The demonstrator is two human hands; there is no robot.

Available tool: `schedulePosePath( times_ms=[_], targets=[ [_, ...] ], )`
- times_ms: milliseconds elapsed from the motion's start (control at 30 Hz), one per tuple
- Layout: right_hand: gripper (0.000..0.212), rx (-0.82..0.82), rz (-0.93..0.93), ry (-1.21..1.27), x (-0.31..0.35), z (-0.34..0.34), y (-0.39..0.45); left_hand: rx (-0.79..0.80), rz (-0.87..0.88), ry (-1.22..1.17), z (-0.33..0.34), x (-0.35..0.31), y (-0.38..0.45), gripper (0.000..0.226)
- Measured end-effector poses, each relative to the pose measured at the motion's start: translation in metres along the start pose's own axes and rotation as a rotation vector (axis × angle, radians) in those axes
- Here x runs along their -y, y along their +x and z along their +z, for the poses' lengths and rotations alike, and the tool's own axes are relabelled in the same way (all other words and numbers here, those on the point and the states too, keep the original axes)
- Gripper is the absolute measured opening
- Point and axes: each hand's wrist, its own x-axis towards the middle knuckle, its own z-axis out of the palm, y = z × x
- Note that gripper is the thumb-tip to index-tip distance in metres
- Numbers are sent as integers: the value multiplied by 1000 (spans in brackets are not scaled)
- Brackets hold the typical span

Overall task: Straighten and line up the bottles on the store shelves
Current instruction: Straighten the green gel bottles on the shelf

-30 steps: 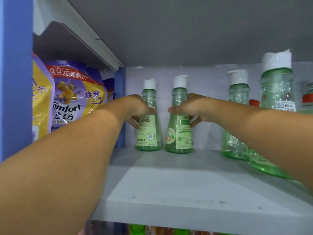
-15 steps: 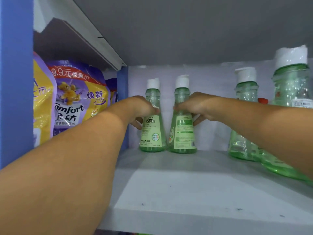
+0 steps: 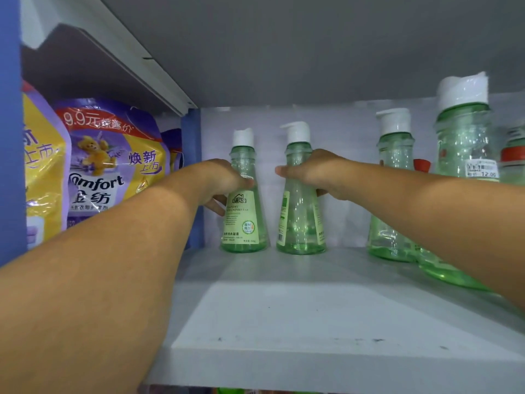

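Two green bottles stand upright at the shelf's point(image 3: 284, 308) back: the left bottle point(image 3: 243, 211), label forward, gripped by the left hand point(image 3: 224, 180); the right bottle point(image 3: 300, 206), apparently label sideways, by the right hand point(image 3: 315, 173). Nearer bottles point(image 3: 393, 194) look unaligned.

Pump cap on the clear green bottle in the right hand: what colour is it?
White, seen in the head view: the pump cap tops the clear green bottle.

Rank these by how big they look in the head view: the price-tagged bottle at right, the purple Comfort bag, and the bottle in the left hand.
1. Purple Comfort bag and price-tagged bottle: close in apparent size, and both sit nearer the camera, so unranked.
2. Bottle in the left hand: clearly smallest, but farthest back.
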Motion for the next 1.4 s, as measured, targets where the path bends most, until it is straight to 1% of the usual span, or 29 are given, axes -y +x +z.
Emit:
schedulePosePath(
  times_ms=[67,133,167,233,300,333,367,400,500,533,667,733,800,867,933,1000,1067,1167,1233,1300,1333,1367,1400],
  targets=[
    [26,113,48,138,4,-7,-3,0,-1,2,0,0,-1,36],
    [23,162,45,121,5,-17,-4,1,-6,2,0,-1,-1,37],
    [23,144,32,67,4,-17,-5,1,-8,1,0,-1,0,37],
    [32,45,1,-33,1,-8,-5,-7,-14,-11,1,-3,-1,36],
    [41,-70,-14,-46,1,4,-3,-20,-26,-15,0,-4,-1,36],
    [44,-88,-20,-39,2,9,-2,-28,-37,-7,0,-4,-1,36],
    [47,-64,-20,-35,3,11,-1,-35,-54,3,-2,-3,0,35],
    [48,7,-7,-46,4,10,-1,-45,-79,10,-4,-3,0,36],
    [41,318,133,-117,5,3,-6,-71,-136,10,-7,-1,-2,42],
    [39,365,155,-127,3,2,-6,-82,-143,10,-7,-1,-3,42],
    [35,315,84,-101,-5,9,-4,-116,-162,39,-10,-3,-2,38],
    [32,308,37,-74,-6,17,-3,-153,-174,93,-13,-2,-1,44],
    [24,317,-10,-63,-3,25,-4,-183,-195,173,-16,-2,-5,52],
    [14,344,-33,-67,2,31,-5,-151,-233,191,-16,-4,-9,52],
    [15,368,-41,-93,8,33,-3,-132,-273,205,-17,-6,-9,51],
    [18,401,-41,-117,10,33,0,-122,-274,218,-18,-6,-6,51],
    [12,399,-57,-111,8,32,0,-121,-253,249,-18,-7,-8,48],
    [15,364,-67,-114,4,34,-3,-118,-232,300,-18,-8,-9,47],
    [25,334,-49,-150,5,36,-3,-117,-222,332,-19,-6,-6,46],
    [37,319,-28,-193,7,40,-3,-122,-228,343,-18,-5,-6,40],
    [39,315,-20,-200,8,42,-4,-130,-230,345,-18,-6,-6,32],
    [41,307,-12,-198,9,44,-5,-135,-226,348,-17,-5,-7,30],
    [42,289,-6,-191,9,46,-6,-131,-227,349,-18,-5,-6,34]
  ],
)
